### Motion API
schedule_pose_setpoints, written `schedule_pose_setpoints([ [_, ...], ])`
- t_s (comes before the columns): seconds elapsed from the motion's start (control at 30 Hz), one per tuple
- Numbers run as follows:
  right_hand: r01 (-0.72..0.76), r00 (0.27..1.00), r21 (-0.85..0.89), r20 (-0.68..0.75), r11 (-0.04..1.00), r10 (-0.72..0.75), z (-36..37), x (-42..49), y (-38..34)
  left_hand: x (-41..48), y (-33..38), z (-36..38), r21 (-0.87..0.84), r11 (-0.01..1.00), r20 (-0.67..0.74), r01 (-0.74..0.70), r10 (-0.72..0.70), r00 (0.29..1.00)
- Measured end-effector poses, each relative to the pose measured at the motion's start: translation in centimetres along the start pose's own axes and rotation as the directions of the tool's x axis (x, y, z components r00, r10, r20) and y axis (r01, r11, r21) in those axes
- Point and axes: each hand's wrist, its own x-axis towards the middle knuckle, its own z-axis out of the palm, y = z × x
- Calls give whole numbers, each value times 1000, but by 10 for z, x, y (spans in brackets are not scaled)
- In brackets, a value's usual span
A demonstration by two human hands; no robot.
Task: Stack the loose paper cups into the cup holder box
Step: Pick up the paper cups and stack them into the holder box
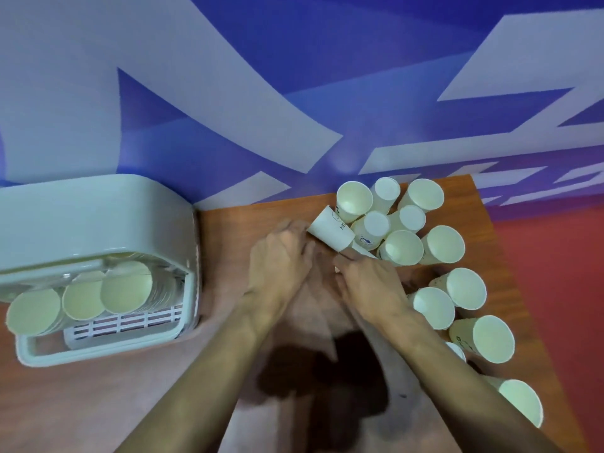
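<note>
A white paper cup lies tilted between my hands at the table's middle. My left hand grips its wide end. My right hand pinches its narrow end, where a second cup pokes out beneath. Several loose white cups stand upright to the right, in a cluster at the back and a row running toward me. The pale green cup holder box stands at the left with three stacks of cups lying inside its open front.
The wooden table ends at its right edge near the row of cups, with red floor beyond. A blue and white wall rises behind the table. The box has a white slatted tray at its front.
</note>
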Motion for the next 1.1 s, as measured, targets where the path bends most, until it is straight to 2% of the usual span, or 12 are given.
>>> schedule_pose_setpoints([
  [0.1,29,999,-98,29,995,-26,8,15,9,25,-1,15,40,999,21,-18,17,1000],
  [0.23,82,989,-130,132,988,-64,19,24,18,50,-3,36,30,997,36,67,-68,997],
  [0.37,92,987,-177,150,980,-66,14,26,17,66,-9,59,-136,987,53,87,-80,995],
  [0.5,94,978,-139,197,986,-65,6,29,20,74,-9,71,-234,962,63,138,-126,990],
  [0.6,90,988,-109,136,990,-75,4,26,20,73,-10,71,-262,944,93,201,-183,979],
  [0.7,63,997,-112,-26,992,-66,4,18,16,53,-10,55,-291,939,62,186,-175,983],
  [0.8,65,980,15,-188,998,-61,10,6,6,14,-23,24,-65,992,-73,110,-114,991],
  [0.87,63,973,131,-229,989,-31,15,-1,-7,-15,-40,8,139,990,-162,30,-7,987],
  [0.97,52,988,172,-149,984,-26,27,-11,-27,-49,-68,4,376,925,-59,-57,85,995],
  [1.03,58,992,115,-114,992,-45,39,-15,-32,-58,-82,9,434,897,27,-85,81,996],
  [1.1,89,993,108,-89,990,-79,42,-21,-37,-66,-88,5,437,894,42,-99,90,995],
])
